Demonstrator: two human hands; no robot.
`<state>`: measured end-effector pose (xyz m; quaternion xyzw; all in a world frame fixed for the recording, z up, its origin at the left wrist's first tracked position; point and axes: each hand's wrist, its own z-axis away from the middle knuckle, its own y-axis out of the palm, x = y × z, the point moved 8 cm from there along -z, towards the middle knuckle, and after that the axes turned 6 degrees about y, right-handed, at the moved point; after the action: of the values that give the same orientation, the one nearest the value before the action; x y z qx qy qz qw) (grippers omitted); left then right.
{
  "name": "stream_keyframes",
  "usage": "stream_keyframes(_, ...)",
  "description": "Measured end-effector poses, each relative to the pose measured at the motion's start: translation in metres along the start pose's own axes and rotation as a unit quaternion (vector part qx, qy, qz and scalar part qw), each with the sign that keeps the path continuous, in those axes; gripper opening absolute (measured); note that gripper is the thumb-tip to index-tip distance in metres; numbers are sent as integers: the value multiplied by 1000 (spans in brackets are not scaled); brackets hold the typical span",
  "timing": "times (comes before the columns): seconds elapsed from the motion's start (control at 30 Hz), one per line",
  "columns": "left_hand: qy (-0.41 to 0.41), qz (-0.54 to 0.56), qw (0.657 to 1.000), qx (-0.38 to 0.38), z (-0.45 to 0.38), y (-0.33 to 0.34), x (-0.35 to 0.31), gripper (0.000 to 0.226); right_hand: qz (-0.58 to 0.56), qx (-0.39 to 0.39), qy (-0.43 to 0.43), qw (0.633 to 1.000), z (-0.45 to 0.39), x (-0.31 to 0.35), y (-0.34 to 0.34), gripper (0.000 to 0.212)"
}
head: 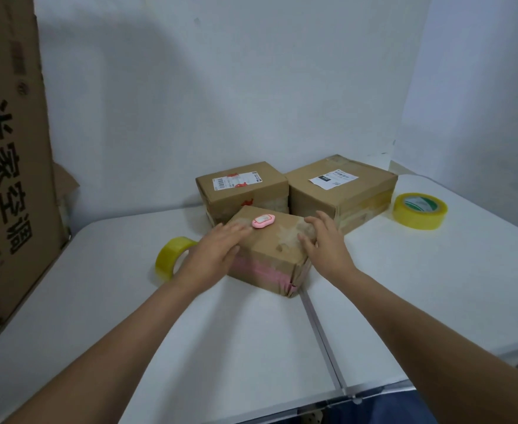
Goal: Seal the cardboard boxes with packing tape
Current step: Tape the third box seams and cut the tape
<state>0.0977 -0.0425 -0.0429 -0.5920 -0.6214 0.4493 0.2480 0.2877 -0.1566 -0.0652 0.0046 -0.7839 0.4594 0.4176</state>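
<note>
small cardboard box on the worktop between both hands, left hand flat on top, right hand spread on its right edge

both hands outstretched, fingers straight (spread)

Looks like a small packing/shipping corner, prob. a stockroom or home-business setup. Evidence: plain white folding tables pushed together w/ a metal seam, set vs. bare white walls; three brown cardboard parcels bearing printed shipping labels w/ barcodes; two yellowish clear packing-tape rolls on the tabletop; a tall brown cardboard appliance carton w/ large black Chinese print leaning at left. No shop fittings or office gear visible.
</note>
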Motion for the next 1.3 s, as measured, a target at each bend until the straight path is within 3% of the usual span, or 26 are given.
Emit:
stream_keyframes(0.07,27,22,999,-5,1,8,-18,46,10,2,-30,999,7,7,4,38)
stream_keyframes(0.27,-6,20,998,66,4,36,-28,46,108,-42,-93,989,27,16,-5,29)
stream_keyframes(0.33,-17,35,999,27,7,27,-27,44,168,-66,-102,978,32,19,-11,25)
stream_keyframes(0.4,-74,67,993,-57,17,11,-25,43,195,-71,-124,970,39,24,-10,23)
stream_keyframes(0.47,-137,94,981,-101,30,4,-28,42,158,-70,-127,977,48,27,-11,21)
stream_keyframes(0.6,-196,109,973,-60,50,20,-38,74,77,-75,-141,984,61,37,-14,17)
stream_keyframes(0.7,-212,83,972,-52,56,23,-36,77,45,-66,-149,986,65,47,-13,21)
stream_keyframes(0.9,-173,26,984,-22,56,22,-36,71,12,40,-175,984,63,70,6,48)
stream_keyframes(1.07,-171,-29,985,0,56,20,-35,70,41,68,-78,994,43,71,27,25)
stream_keyframes(1.13,-155,-35,987,5,55,19,-35,70,46,87,-54,994,34,73,32,25)
stream_keyframes(1.3,-102,32,994,24,60,17,-28,77,-2,111,-26,994,33,77,33,14)
